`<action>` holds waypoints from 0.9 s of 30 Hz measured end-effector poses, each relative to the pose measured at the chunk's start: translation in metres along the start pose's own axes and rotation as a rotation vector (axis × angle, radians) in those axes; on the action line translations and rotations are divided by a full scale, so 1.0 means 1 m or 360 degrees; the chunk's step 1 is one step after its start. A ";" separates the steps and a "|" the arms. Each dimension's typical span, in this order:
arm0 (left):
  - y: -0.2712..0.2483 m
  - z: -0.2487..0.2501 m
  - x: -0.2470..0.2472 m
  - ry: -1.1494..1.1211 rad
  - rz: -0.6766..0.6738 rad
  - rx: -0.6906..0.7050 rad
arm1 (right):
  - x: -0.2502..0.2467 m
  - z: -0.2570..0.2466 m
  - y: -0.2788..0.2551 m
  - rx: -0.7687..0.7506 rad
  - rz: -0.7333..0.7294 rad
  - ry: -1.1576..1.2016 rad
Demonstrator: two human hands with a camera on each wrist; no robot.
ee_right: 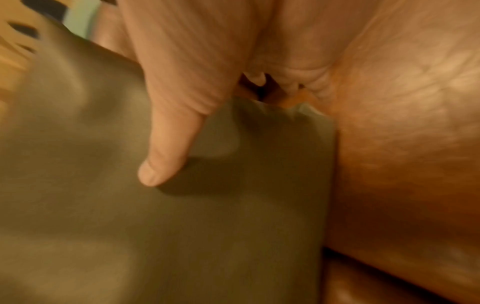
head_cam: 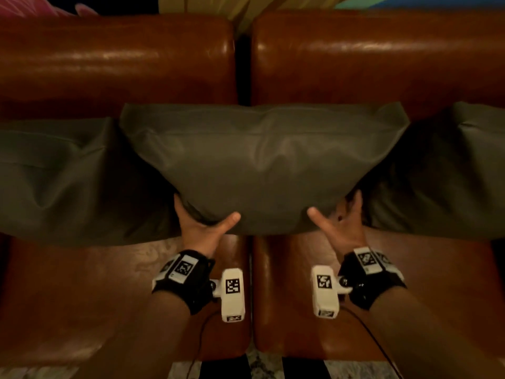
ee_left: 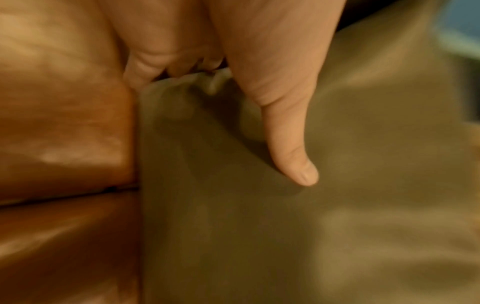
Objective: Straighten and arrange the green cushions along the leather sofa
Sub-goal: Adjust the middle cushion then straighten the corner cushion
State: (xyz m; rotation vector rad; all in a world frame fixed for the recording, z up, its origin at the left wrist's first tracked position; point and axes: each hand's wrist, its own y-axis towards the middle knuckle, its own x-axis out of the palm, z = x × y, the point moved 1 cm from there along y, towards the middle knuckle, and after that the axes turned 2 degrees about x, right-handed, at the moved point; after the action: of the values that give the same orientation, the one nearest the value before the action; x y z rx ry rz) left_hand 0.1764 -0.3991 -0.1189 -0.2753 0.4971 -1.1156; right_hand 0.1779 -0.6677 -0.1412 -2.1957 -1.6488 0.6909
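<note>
We count three green cushions on the leather sofa; two hands. The middle cushion stands between our hands, leaning on the backrest across the gap between the two seats; smooth, dull olive, creased near the top, its lower corners pinched in. Left hand grasps its lower left corner, thumb on the front face, fingers tucked behind; right hand grasps the lower right corner likewise (fingers mostly hidden). The left cushion sits outside the left hand; the right cushion outside the right.
</note>
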 end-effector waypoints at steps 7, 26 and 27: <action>0.011 -0.002 0.000 0.0058 -0.0139 -0.0143 | 0.021 0.005 0.004 0.0016 -0.0007 -0.0348; 0.072 -0.053 -0.347 0.0563 -0.0423 -0.0347 | 0.275 0.012 -0.178 0.0448 -0.0077 -0.0652; 0.078 -0.043 -0.367 0.0516 -0.0311 -0.0321 | 0.288 0.002 -0.180 0.0379 -0.0011 -0.0550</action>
State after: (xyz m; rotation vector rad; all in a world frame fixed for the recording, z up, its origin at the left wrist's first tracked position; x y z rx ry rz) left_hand 0.0886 -0.0326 -0.1027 -0.3254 0.8883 -1.3100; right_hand 0.0952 -0.3398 -0.1060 -1.9828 -1.6241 1.2534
